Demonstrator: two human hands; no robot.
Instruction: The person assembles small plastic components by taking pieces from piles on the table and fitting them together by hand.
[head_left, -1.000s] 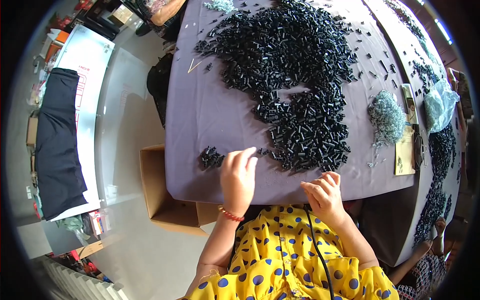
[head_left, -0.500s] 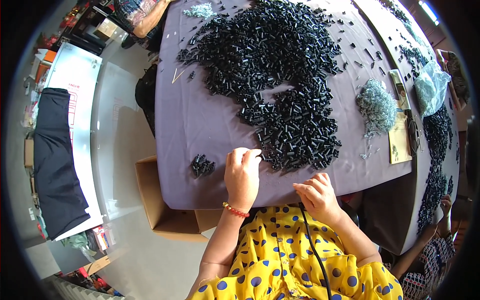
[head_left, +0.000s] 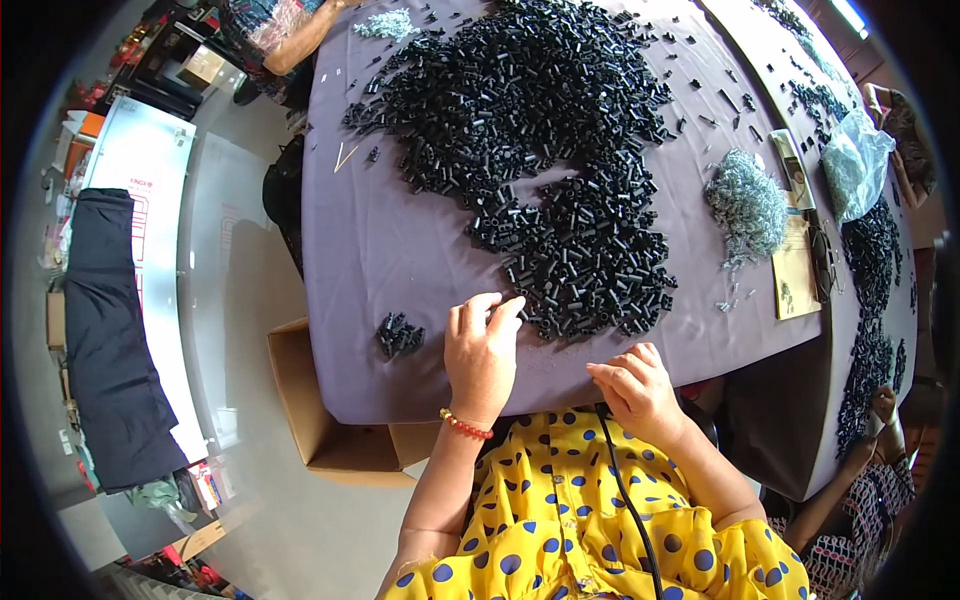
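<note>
My left hand (head_left: 480, 362), with a beaded bracelet (head_left: 465, 423) at the wrist, is at the near edge of a big heap of short black tubular plastic pieces (head_left: 570, 230). Its fingers are bent together and their tips reach the heap's edge; whatever they pinch is hidden. Closer to the table's front edge, my right hand (head_left: 636, 392) is closed, thumb against curled fingers, apart from the heap. Anything in that pinch is too small to make out. Left of my left hand lies a small separate cluster of black pieces (head_left: 400, 335).
A mauve cloth (head_left: 380, 250) covers the table. On the right are a pile of small clear-grey parts (head_left: 745, 205), a yellow card (head_left: 797, 275) and a plastic bag (head_left: 857, 165). An open cardboard box (head_left: 300, 400) stands below the left corner. Co-workers' arms (head_left: 305, 42) show at the edges.
The view has shifted slightly, so the table appears a little further left. My left thumb looks a bit more spread from the fingers. My right hand has hardly moved.
</note>
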